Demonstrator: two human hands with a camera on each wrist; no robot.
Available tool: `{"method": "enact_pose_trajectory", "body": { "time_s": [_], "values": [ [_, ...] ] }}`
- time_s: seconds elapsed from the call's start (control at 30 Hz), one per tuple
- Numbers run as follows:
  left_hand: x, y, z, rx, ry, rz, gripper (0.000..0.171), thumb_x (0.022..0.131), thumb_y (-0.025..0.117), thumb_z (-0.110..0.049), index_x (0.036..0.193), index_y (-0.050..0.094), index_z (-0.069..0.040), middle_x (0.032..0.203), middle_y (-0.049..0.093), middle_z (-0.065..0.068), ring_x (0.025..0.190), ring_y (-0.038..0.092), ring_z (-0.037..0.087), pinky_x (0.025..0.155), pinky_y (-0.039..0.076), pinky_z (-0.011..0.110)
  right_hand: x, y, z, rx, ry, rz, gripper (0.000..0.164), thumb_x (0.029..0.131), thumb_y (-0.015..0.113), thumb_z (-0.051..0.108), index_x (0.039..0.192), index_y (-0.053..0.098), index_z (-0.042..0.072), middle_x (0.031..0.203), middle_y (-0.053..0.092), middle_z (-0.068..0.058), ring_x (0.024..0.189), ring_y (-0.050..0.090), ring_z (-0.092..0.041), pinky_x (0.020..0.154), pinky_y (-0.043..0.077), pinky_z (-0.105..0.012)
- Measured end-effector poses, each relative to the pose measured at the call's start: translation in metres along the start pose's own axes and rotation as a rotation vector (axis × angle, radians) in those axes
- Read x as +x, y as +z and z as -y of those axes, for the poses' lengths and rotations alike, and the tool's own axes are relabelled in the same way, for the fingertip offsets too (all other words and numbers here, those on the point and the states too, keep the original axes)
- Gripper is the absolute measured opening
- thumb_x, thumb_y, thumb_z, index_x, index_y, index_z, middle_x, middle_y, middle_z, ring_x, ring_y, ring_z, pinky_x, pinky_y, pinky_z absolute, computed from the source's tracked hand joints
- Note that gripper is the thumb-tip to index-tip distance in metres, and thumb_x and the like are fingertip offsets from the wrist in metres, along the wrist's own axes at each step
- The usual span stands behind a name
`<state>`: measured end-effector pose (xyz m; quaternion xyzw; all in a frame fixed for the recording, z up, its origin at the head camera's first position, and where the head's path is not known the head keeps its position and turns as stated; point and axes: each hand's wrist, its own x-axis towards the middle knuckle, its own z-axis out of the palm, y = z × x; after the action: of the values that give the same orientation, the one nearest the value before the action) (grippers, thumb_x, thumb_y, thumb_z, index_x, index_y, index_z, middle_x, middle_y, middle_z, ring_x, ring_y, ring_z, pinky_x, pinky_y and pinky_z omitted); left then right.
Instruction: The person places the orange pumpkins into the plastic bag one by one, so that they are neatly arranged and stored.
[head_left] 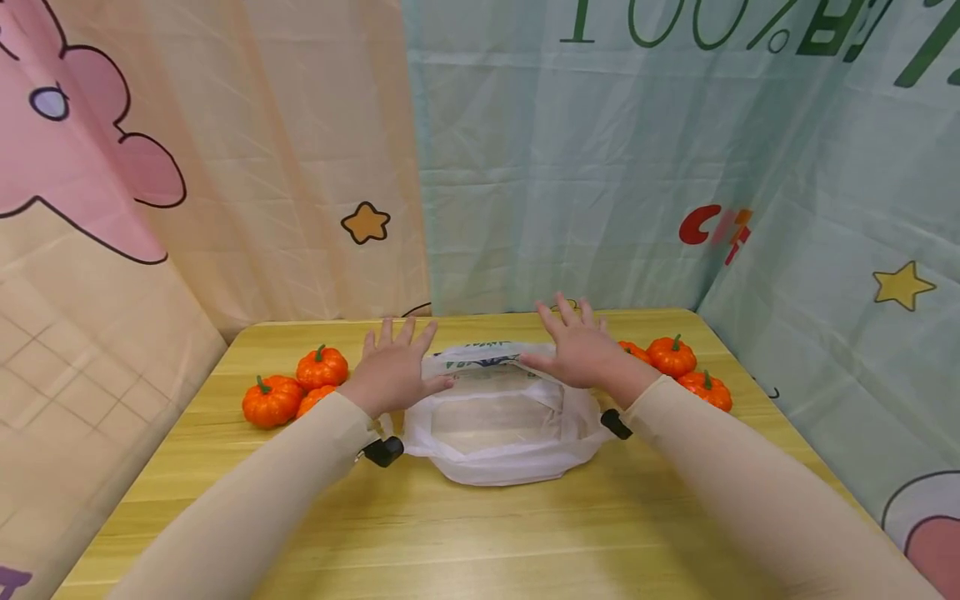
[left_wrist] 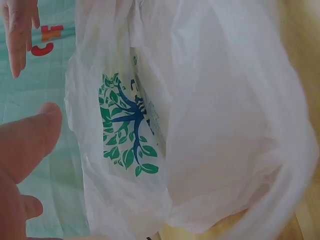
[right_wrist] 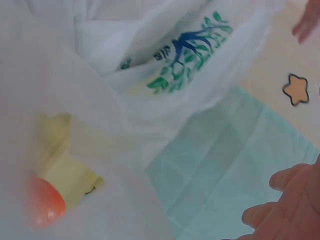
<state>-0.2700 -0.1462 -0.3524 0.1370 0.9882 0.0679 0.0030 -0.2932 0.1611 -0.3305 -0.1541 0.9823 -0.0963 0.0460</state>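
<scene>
A white plastic bag (head_left: 495, 462) stands on the table with its mouth spread wide, facing up. My left hand (head_left: 392, 372) is at the bag's left side, fingers spread and extended. On the opposite side, my right hand (head_left: 581, 346) is likewise spread, and neither hand grips anything. Whether they touch the plastic I cannot tell. In the left wrist view a green and blue tree print (left_wrist: 127, 125) shows on the bag; the right wrist view has the same print (right_wrist: 195, 52) beside the bag's blurred near film.
Three small orange pumpkins (head_left: 272, 402) sit left of the bag, one partly behind my left arm. Three more pumpkins (head_left: 671, 357) lie to the right, partly hidden by my right arm. Printed curtains (head_left: 525, 183) hang around the wooden table (head_left: 465, 542).
</scene>
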Motion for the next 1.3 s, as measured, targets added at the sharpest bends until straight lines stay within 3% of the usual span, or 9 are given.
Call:
{"method": "enact_pose_trajectory", "body": {
  "time_s": [0.13, 0.27, 0.47, 0.73, 0.97, 1.1, 1.3],
  "values": [
    [-0.011, -0.003, 0.006, -0.040, 0.022, 0.000, 0.097, 0.095, 0.065, -0.066, 0.170, 0.022, -0.022, 0.173, 0.027, 0.019, 0.157, 0.018, 0.056, 0.125, 0.013, 0.074, -0.009, -0.017, -0.012, 0.039, 0.010, -0.018, 0.098, 0.102, 0.052, 0.067, 0.171, 0.003, 0.017, 0.177, -0.010, -0.020, 0.158, -0.010, -0.057, 0.121, 0.003, -0.080],
    [-0.024, -0.005, 0.013, -0.087, 0.039, 0.019, 0.088, 0.097, 0.069, -0.058, 0.168, 0.030, -0.021, 0.168, 0.039, 0.015, 0.154, 0.036, 0.046, 0.124, 0.027, 0.067, -0.017, -0.030, -0.030, 0.061, 0.031, -0.035, 0.096, 0.104, 0.049, 0.064, 0.171, 0.002, 0.014, 0.175, -0.011, -0.024, 0.157, -0.012, -0.059, 0.119, 0.002, -0.082],
    [-0.039, -0.004, 0.021, -0.152, 0.049, 0.082, 0.079, 0.098, 0.070, -0.051, 0.165, 0.037, -0.026, 0.166, 0.043, 0.012, 0.148, 0.048, 0.040, 0.113, 0.045, 0.064, -0.033, -0.036, -0.066, 0.067, 0.087, -0.034, 0.099, 0.104, 0.050, 0.064, 0.170, 0.001, 0.011, 0.174, -0.010, -0.029, 0.155, -0.010, -0.063, 0.119, 0.002, -0.082],
    [-0.049, 0.003, 0.029, -0.274, 0.115, 0.119, 0.061, 0.102, 0.068, -0.042, 0.157, 0.052, -0.019, 0.163, 0.045, 0.020, 0.148, 0.046, 0.044, 0.118, 0.040, 0.063, -0.057, -0.029, -0.117, 0.021, 0.087, -0.026, 0.096, 0.104, 0.059, 0.053, 0.167, 0.011, -0.001, 0.169, 0.000, -0.041, 0.150, 0.004, -0.070, 0.120, 0.014, -0.078],
    [-0.050, 0.014, 0.031, -0.328, 0.098, 0.146, 0.062, 0.102, 0.067, -0.046, 0.156, 0.053, -0.019, 0.163, 0.045, 0.020, 0.146, 0.048, 0.044, 0.116, 0.041, 0.065, -0.080, -0.014, -0.148, 0.085, 0.051, -0.012, 0.095, 0.103, 0.064, 0.047, 0.163, 0.018, -0.011, 0.163, 0.010, -0.048, 0.148, 0.016, -0.069, 0.117, 0.021, -0.079],
    [-0.050, 0.019, 0.032, -0.362, 0.075, 0.159, 0.065, 0.101, 0.069, -0.047, 0.157, 0.051, -0.018, 0.164, 0.045, 0.018, 0.148, 0.045, 0.044, 0.118, 0.038, 0.066, -0.095, -0.006, -0.161, 0.135, 0.026, -0.030, 0.093, 0.103, 0.065, 0.046, 0.162, 0.021, -0.011, 0.163, 0.016, -0.046, 0.146, 0.023, -0.068, 0.114, 0.026, -0.079],
    [-0.048, 0.027, 0.030, -0.366, 0.073, 0.148, 0.068, 0.101, 0.068, -0.047, 0.158, 0.050, -0.015, 0.162, 0.047, 0.019, 0.150, 0.044, 0.044, 0.120, 0.036, 0.064, -0.116, 0.003, -0.177, 0.159, -0.008, -0.065, 0.089, 0.099, 0.073, 0.043, 0.157, 0.035, -0.012, 0.155, 0.040, -0.039, 0.137, 0.042, -0.059, 0.108, 0.038, -0.074]
  ]
}}
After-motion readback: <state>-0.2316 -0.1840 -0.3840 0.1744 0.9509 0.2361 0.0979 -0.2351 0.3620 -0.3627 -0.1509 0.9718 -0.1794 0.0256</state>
